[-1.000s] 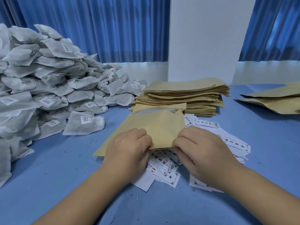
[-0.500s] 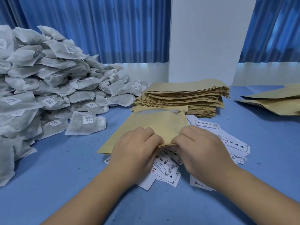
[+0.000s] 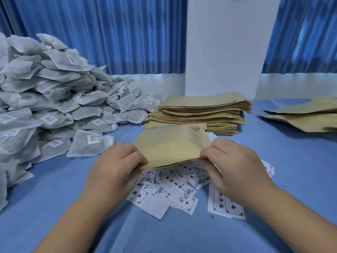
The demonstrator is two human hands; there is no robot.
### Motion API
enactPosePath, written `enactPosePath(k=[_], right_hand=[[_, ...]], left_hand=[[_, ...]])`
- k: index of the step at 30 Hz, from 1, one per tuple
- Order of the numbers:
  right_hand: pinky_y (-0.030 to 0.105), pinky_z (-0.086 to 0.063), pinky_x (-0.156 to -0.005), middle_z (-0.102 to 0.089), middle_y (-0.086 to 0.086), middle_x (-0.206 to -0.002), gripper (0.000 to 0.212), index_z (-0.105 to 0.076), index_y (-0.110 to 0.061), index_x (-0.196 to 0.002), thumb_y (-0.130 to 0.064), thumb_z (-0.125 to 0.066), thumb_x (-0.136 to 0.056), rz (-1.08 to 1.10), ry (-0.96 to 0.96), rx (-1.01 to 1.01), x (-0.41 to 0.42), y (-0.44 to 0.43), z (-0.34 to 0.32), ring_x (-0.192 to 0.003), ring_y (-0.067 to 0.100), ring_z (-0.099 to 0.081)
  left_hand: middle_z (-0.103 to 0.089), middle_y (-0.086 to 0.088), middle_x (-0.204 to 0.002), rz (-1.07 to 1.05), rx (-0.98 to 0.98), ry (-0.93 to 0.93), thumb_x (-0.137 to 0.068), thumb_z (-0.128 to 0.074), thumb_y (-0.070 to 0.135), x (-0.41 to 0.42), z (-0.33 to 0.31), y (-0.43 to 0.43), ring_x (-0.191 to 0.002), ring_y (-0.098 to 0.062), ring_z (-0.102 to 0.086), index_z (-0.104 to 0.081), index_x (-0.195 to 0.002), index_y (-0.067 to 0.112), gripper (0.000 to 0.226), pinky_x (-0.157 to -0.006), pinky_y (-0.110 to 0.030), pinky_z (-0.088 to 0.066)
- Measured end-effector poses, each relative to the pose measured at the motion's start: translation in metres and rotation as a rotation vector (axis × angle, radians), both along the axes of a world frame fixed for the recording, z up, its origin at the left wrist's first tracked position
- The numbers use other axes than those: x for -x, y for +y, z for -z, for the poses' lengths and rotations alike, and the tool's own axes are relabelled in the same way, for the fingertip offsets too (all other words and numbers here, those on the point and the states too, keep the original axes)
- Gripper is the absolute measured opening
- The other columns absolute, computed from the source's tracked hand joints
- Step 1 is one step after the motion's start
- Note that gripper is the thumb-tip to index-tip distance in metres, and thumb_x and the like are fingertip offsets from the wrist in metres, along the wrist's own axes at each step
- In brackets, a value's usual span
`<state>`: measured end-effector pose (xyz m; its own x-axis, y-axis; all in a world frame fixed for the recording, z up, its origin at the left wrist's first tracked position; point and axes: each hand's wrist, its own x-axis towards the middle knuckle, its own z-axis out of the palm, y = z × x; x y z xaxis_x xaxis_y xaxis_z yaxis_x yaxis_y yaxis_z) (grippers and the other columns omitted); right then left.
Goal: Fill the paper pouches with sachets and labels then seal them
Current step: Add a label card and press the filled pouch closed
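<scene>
A tan paper pouch (image 3: 169,145) is held just above the blue table, its near edge lifted. My left hand (image 3: 116,167) pinches the pouch's near left corner. My right hand (image 3: 229,165) pinches the near right corner, fingers curled over the edge. Under the pouch lie several white printed labels (image 3: 175,190), scattered loosely. A large heap of grey-white sachets (image 3: 45,99) with barcode stickers fills the left side; one sachet (image 3: 89,145) lies nearest my left hand. A stack of empty pouches (image 3: 202,112) stands just behind the held one.
The table (image 3: 300,179) has a blue cover. More tan pouches (image 3: 306,117) lie at the far right edge. A white pillar (image 3: 224,48) and blue curtains stand behind the table.
My hands have moved apart along the pouch's near edge and lifted it slightly. The pouch has shifted to the right, so more labels show beneath it.
</scene>
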<state>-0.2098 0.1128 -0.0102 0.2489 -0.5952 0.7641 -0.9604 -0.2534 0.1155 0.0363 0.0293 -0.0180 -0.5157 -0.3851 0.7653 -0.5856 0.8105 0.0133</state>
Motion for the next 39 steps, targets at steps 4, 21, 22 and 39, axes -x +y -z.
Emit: enactPosePath(k=[4,21,22,39], right_hand=[[0.028,-0.038,-0.051,-0.056,0.001,-0.068,0.005,-0.067,-0.014,-0.072,-0.014,-0.063,-0.076,0.015,0.094,-0.024,-0.01,0.0,0.0,-0.059,0.025,-0.052],[0.026,-0.041,-0.039,-0.055,0.001,-0.06,0.02,-0.066,-0.012,-0.062,0.002,-0.078,-0.053,0.061,0.052,-0.057,-0.014,-0.001,0.009,-0.051,0.026,-0.053],[0.028,-0.042,-0.04,-0.055,0.001,-0.06,0.018,-0.067,-0.012,-0.063,0.0,-0.078,-0.055,0.058,0.051,-0.06,-0.014,0.001,0.008,-0.051,0.026,-0.053],[0.025,-0.033,-0.042,-0.053,-0.001,-0.059,0.024,-0.065,-0.013,-0.06,0.004,-0.078,-0.048,0.018,0.083,-0.058,-0.02,-0.005,0.012,-0.051,0.021,-0.048]], left_hand=[[-0.056,-0.009,-0.064,0.004,0.084,-0.016,-0.083,-0.048,0.013,0.007,0.0,0.003,-0.054,-0.03,-0.054,-0.071,-0.071,0.001,0.028,-0.044,-0.032,-0.041],[-0.063,-0.005,-0.079,0.003,-0.053,-0.155,-0.067,-0.072,-0.002,0.014,0.002,0.007,-0.065,-0.03,-0.059,-0.071,-0.082,0.008,0.018,-0.046,-0.037,-0.048],[-0.063,-0.006,-0.075,0.02,-0.015,-0.138,-0.072,-0.067,0.003,0.012,0.003,0.006,-0.063,-0.029,-0.059,-0.073,-0.079,0.007,0.01,-0.046,-0.035,-0.048],[-0.061,-0.002,-0.081,0.066,-0.097,-0.062,-0.069,-0.067,0.0,0.008,0.004,0.005,-0.071,-0.02,-0.055,-0.071,-0.082,0.007,0.016,-0.055,-0.033,-0.047]])
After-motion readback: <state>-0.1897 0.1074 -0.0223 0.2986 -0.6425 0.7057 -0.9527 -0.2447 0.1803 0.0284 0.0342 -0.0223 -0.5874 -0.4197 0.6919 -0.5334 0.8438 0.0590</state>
